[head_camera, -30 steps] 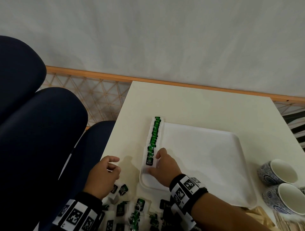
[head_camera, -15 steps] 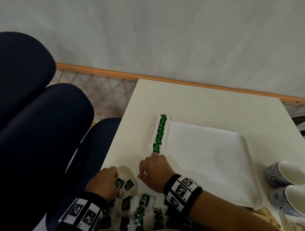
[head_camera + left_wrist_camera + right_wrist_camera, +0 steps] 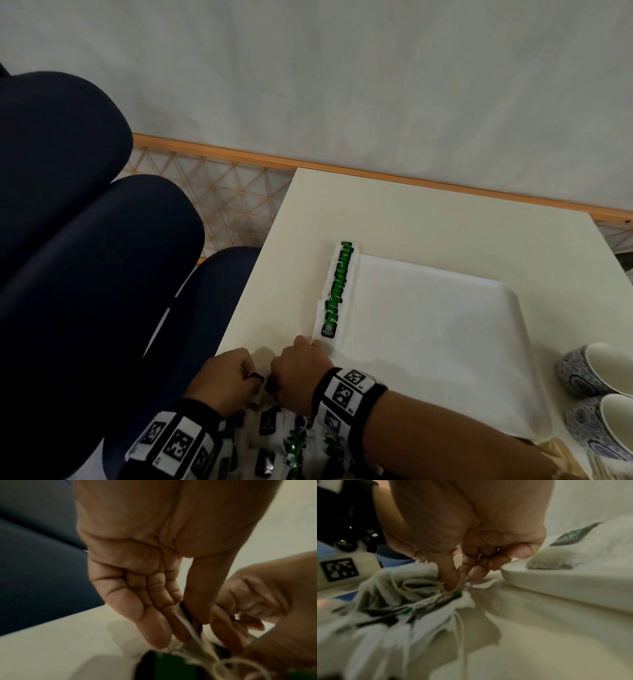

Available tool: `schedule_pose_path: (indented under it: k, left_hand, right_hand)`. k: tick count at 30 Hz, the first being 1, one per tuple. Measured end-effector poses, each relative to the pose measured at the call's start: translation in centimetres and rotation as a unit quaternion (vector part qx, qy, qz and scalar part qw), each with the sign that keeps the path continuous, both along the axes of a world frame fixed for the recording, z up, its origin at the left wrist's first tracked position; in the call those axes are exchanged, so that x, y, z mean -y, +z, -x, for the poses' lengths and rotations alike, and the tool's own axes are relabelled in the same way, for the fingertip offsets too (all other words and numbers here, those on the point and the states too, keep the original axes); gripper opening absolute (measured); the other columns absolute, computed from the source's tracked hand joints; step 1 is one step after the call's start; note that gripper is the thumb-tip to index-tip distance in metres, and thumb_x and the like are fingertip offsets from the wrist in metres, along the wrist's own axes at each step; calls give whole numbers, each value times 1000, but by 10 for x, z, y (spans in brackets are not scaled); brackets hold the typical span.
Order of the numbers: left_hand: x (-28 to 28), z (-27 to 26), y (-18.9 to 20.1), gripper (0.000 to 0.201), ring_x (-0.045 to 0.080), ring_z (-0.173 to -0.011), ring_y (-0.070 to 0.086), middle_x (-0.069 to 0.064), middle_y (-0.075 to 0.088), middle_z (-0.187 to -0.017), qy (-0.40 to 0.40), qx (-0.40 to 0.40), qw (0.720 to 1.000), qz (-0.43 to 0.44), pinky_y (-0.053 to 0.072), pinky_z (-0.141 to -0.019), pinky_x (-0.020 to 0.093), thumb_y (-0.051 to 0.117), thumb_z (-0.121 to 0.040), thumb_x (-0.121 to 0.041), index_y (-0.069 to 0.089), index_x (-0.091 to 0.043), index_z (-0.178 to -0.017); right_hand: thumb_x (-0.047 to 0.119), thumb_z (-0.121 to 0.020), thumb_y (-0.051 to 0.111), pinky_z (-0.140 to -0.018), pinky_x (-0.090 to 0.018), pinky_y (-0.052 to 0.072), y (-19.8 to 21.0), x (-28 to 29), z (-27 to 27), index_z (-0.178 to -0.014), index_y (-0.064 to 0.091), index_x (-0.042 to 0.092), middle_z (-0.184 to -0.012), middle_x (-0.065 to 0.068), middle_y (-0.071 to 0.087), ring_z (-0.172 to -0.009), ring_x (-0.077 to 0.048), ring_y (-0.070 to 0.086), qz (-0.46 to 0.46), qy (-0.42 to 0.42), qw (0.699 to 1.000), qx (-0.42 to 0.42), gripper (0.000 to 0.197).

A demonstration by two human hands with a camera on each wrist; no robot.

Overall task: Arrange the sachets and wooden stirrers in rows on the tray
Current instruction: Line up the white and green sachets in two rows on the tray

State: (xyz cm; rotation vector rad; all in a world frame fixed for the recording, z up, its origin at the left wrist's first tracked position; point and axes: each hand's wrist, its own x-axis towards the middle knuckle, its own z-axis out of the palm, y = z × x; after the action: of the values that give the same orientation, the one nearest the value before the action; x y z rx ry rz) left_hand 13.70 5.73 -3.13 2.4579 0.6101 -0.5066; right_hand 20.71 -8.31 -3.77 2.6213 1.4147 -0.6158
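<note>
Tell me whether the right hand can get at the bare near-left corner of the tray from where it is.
Probably yes. The right hand sits just off that corner of the tray, and nothing lies between; its fingers are busy pinching a sachet from the pile.

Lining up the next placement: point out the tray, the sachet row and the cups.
tray (image 3: 445,342), head view, bare middle of its floor
sachet row (image 3: 337,291), head view, green labels mid-row
cups (image 3: 582,373), head view, patterned wall of the farther cup

The cream table (image 3: 428,219) bears a white tray (image 3: 445,342), loose sachets (image 3: 274,442) (heaped) — and two cups (image 3: 596,394).
</note>
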Motion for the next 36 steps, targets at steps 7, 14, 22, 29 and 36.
schedule_pose_path:
  k: [7, 14, 22, 29, 36]
  left_hand:
    - [-10, 3, 8, 35, 12, -57, 37, -4, 41, -62, 28, 70, 994, 77, 32, -55, 25, 66, -83, -23, 39, -17, -62]
    - [-12, 2, 22, 21, 28, -55, 65, 10, 62, -70, 126, 125, 963, 200, 47, -50, 30, 64, -89, -12, 48, -9, -76]
    - [-3, 1, 39, 26, 13, -68, 60, -1, 66, -75, 4, 175, 970, 166, 49, -65, 18, 71, -79, -5, 62, -28, -87]
    - [5, -7, 29, 15, 6, -78, 59, -7, 63, -85, -17, 123, 990, 67, 49, -71, 19, 59, -91, -17, 57, -29, -99]
    - [12, -20, 12, 38, 16, -105, 53, -4, 47, -123, -90, -13, 993, -81, 47, -84, 28, 57, -89, -26, 45, -32, -124]
  right_hand:
    - [28, -90, 50, -84, -41, 45, 9, 9, -8, -96, 62, 17, -96, -7, 64, -98, -28, 50, -64, -33, 997, -27, 17]
    - [21, -79, 58, -83, -41, 52, 8, 22, -21, -96, 57, 23, -99, 1, 65, -93, -22, 56, -159, -105, 965, -179, 17]
    - [38, -86, 67, -74, -23, 34, 22, 22, -19, -126, 57, 26, -112, 5, 64, -87, -8, 46, -301, -115, 927, -193, 43]
    - [33, -92, 59, -66, -26, 40, 21, 61, -25, -85, 62, 14, -80, 1, 60, -74, -15, 53, -250, -215, 924, -194, 21]
    - [30, -93, 57, -62, -27, 37, -4, 83, -41, -81, 53, 0, -72, -2, 53, -69, -18, 48, -230, -352, 886, -198, 33]
